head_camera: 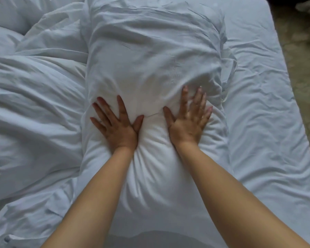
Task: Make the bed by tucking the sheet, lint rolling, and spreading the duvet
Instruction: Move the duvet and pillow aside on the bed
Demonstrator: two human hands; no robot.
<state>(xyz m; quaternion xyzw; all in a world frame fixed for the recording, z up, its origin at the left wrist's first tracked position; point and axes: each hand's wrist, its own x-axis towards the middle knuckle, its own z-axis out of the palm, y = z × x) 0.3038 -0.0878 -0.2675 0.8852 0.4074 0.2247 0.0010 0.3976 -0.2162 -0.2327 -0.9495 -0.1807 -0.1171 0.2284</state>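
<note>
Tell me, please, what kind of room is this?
Most likely a bedroom. A mattress covered by a pale sheet fills the view, a rumpled duvet lies on it, and both hands press a long pillow. Carpet-like floor shows beside it.

Both hands press flat, fingers spread, into a plump white pillow (150, 68): the left hand (117, 125) and the right hand (188, 122) lie side by side, thumbs apart. Beyond the left fingers bunches the crumpled duvet (34, 104); right of the right fingers lies the wrinkled sheet (258, 86).
</note>
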